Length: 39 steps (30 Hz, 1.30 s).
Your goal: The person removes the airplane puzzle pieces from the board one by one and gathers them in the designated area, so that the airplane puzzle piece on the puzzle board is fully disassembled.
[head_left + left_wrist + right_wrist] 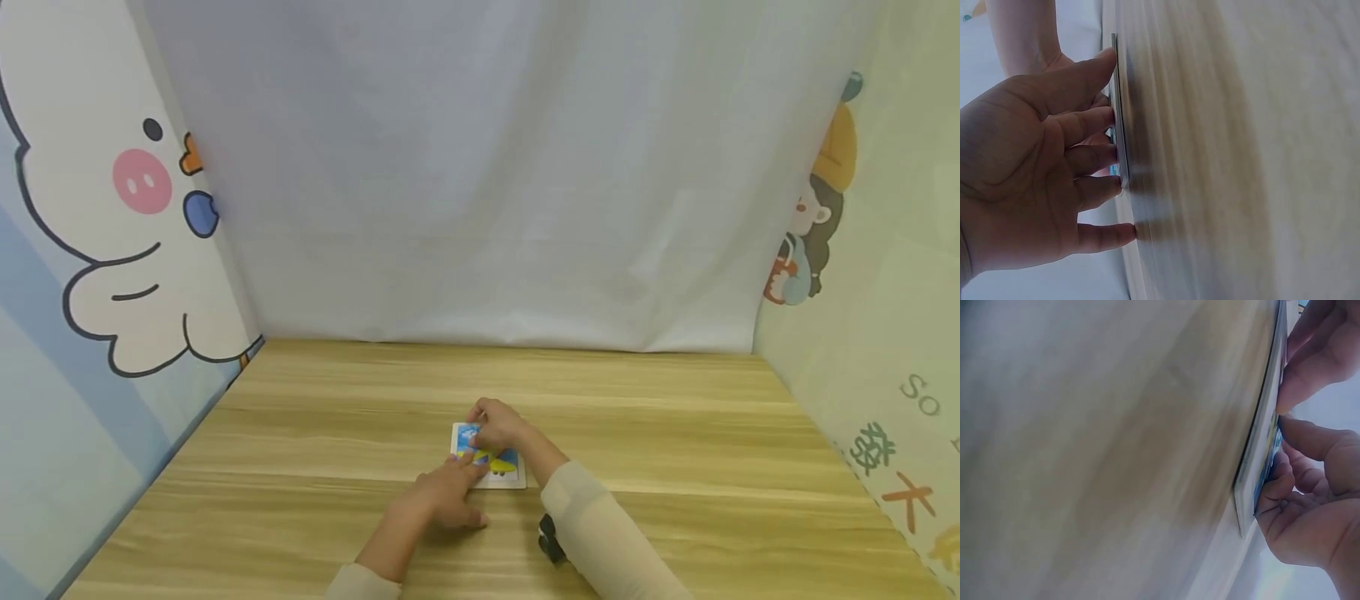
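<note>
Table (300,417) wood-grained beneath picture board (510,472); pale curtain (480,183) behind, cartoon-printed walls (97,208).

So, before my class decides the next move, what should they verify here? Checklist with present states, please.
1. Picture board on the wood-grain table: ok.
2. Left hand touching the board: ok, fingertips on it.
3. Right hand at the board: ok.
4. Right hand pinching something: cannot tell.
5. Whole board visible from above: not ok, hands cover part.
6. Dark object clear of the right sleeve: cannot tell, sleeve overlaps it.
</note>
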Each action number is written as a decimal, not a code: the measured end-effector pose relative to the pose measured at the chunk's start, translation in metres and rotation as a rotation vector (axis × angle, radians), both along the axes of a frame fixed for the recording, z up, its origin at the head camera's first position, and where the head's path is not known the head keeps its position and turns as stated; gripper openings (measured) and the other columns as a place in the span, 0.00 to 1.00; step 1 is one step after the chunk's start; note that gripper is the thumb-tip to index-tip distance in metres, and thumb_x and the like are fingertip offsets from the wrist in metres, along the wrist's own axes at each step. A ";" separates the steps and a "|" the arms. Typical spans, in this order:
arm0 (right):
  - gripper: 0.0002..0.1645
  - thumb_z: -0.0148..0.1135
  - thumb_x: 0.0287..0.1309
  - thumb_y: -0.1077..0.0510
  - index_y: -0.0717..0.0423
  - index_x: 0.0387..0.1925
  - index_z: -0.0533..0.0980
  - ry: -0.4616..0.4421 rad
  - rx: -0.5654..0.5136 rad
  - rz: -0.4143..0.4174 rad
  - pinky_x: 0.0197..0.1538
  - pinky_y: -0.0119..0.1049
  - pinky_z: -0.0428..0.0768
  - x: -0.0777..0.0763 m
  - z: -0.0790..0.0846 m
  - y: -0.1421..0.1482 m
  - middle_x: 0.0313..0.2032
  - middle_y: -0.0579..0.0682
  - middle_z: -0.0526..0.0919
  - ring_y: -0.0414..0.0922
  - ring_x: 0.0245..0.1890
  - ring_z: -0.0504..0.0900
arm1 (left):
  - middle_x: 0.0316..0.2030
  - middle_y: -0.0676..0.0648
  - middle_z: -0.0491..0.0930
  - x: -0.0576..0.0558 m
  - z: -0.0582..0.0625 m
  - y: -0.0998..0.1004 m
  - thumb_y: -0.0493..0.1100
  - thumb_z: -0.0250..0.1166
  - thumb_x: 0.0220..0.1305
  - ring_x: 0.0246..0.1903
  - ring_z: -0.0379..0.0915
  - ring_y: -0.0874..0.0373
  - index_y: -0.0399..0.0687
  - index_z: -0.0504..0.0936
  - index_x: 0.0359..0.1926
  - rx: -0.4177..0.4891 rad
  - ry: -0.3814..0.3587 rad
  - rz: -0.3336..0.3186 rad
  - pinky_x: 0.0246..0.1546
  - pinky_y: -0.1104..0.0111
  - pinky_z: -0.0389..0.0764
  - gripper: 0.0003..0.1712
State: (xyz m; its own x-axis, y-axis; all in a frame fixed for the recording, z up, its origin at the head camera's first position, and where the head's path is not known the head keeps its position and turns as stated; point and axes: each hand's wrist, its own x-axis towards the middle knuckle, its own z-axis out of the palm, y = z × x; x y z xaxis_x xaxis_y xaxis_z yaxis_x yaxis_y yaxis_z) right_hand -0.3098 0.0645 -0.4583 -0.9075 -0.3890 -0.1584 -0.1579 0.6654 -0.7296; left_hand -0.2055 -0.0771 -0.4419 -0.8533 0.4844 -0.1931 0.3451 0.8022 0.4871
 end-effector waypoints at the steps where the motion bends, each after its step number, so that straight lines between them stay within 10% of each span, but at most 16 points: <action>1: 0.15 0.68 0.48 0.65 0.56 0.38 0.73 0.001 0.002 0.002 0.43 0.43 0.75 0.000 0.000 0.000 0.36 0.50 0.74 0.47 0.38 0.73 | 0.68 0.37 0.52 0.001 0.000 0.000 0.52 0.69 0.51 0.65 0.47 0.35 0.43 0.65 0.65 0.002 0.004 -0.003 0.51 0.31 0.53 0.42; 17: 0.07 0.65 0.52 0.65 0.61 0.34 0.75 0.028 -0.259 -0.127 0.39 0.38 0.76 0.004 -0.001 0.010 0.33 0.51 0.76 0.47 0.35 0.74 | 0.67 0.38 0.57 -0.002 -0.003 0.007 0.51 0.70 0.51 0.64 0.50 0.36 0.45 0.69 0.63 -0.045 -0.004 0.014 0.52 0.34 0.58 0.39; 39: 0.09 0.62 0.55 0.66 0.65 0.39 0.76 0.009 -0.352 -0.058 0.31 0.38 0.78 0.019 0.009 0.029 0.29 0.52 0.77 0.46 0.28 0.76 | 0.66 0.38 0.57 0.000 0.001 0.003 0.50 0.70 0.50 0.64 0.50 0.36 0.44 0.69 0.63 -0.025 0.009 0.054 0.52 0.36 0.59 0.39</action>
